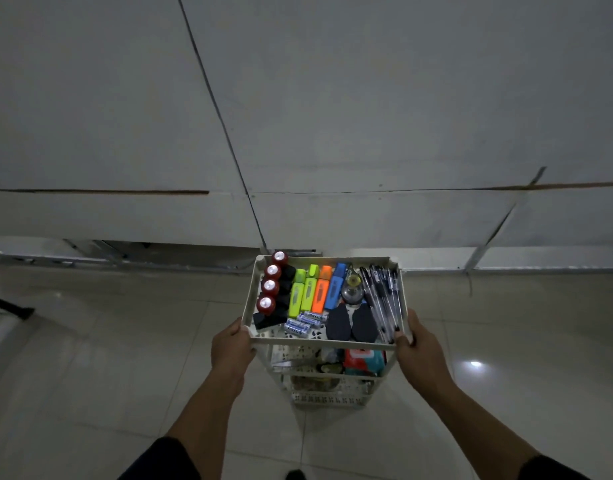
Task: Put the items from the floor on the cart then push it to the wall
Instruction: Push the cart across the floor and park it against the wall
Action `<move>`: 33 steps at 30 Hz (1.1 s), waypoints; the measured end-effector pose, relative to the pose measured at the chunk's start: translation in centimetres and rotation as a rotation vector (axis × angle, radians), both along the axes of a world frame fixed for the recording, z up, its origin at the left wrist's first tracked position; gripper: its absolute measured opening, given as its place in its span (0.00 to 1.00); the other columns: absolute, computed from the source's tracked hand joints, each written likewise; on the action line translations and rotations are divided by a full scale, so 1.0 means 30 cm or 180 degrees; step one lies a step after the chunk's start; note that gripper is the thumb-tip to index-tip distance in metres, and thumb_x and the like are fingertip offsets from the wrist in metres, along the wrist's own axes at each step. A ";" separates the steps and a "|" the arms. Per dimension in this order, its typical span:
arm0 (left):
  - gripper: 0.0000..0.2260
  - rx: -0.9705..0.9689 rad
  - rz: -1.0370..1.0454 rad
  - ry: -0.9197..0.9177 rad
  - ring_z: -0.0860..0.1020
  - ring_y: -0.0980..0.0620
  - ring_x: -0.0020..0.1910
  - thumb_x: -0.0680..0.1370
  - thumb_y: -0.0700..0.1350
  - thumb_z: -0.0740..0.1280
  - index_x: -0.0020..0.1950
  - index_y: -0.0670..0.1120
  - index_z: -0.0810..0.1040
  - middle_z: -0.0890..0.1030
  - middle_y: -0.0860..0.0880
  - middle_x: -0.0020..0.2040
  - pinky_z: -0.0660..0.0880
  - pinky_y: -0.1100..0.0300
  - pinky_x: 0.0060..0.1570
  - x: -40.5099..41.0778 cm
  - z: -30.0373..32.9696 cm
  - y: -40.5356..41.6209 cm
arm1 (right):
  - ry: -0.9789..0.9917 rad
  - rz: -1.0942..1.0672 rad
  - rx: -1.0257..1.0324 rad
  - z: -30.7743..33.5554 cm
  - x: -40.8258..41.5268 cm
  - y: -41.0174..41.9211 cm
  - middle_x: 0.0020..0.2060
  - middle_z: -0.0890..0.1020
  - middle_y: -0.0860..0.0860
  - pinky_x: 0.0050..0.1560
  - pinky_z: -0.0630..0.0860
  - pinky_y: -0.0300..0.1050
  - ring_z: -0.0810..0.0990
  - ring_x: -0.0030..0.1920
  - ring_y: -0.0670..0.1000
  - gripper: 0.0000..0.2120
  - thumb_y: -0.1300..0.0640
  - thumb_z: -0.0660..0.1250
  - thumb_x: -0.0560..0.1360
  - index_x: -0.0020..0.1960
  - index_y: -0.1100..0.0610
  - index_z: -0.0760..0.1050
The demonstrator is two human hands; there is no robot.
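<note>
Hands: left hand (233, 344) and right hand (414, 344) each grip closed on the cart (324, 344) near rim; a hard shove against the wall (367, 116) beyond could jolt the pens (384, 299) loose.

On the cart's top tray: four red-headed torches (272, 286) at 9 o'clock, four highlighters (315, 289) in the middle (two yellow-green, one orange, one blue), three batteries (303, 323) at 6 o'clock, two dark oval pads (352, 326) beside them, a bundle of pens (383, 296) at 3 o'clock, too many overlapping to count
</note>
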State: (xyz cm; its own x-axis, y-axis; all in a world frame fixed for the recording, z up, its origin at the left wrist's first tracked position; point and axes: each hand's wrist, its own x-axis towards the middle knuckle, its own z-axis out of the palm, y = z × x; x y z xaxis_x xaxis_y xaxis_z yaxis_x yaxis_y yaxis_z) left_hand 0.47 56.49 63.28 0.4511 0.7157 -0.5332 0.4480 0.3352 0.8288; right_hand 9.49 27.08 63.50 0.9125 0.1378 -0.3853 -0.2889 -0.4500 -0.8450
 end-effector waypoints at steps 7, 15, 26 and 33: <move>0.15 -0.0004 -0.0217 -0.0024 0.75 0.47 0.45 0.78 0.35 0.60 0.47 0.49 0.83 0.80 0.45 0.43 0.73 0.52 0.48 0.129 0.013 0.084 | -0.0031 -0.0398 0.0005 -0.051 -0.063 0.059 0.72 0.71 0.55 0.58 0.75 0.45 0.75 0.65 0.57 0.29 0.58 0.60 0.82 0.79 0.50 0.53; 0.15 -0.0030 -0.0724 0.0037 0.78 0.48 0.45 0.76 0.36 0.61 0.53 0.46 0.85 0.82 0.44 0.46 0.77 0.53 0.49 0.250 -0.012 0.164 | -0.0034 -0.0885 0.0071 -0.096 -0.097 0.112 0.67 0.75 0.58 0.31 0.74 0.30 0.73 0.39 0.45 0.30 0.58 0.60 0.81 0.79 0.46 0.52; 0.14 -0.0044 -0.0995 0.0032 0.76 0.46 0.46 0.80 0.39 0.60 0.54 0.51 0.83 0.80 0.44 0.47 0.76 0.51 0.51 0.398 -0.035 0.271 | -0.0143 -0.1309 0.0025 -0.062 -0.111 0.246 0.74 0.68 0.55 0.50 0.79 0.45 0.78 0.60 0.53 0.31 0.60 0.60 0.81 0.79 0.47 0.51; 0.14 -0.0196 -0.1149 -0.0006 0.76 0.48 0.47 0.80 0.40 0.60 0.59 0.51 0.83 0.81 0.45 0.49 0.76 0.49 0.56 0.385 -0.039 0.311 | -0.0120 -0.1312 -0.0160 -0.064 -0.058 0.267 0.71 0.72 0.56 0.48 0.79 0.49 0.79 0.57 0.57 0.30 0.59 0.60 0.81 0.79 0.49 0.53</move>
State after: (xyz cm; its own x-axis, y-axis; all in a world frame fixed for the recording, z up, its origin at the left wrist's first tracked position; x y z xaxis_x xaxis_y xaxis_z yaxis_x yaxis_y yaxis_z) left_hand 12.01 65.82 62.12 0.6698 0.4767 -0.5693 0.5450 0.2051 0.8130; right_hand 7.74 35.10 61.58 0.9008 -0.2601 -0.3476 -0.4228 -0.3441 -0.8383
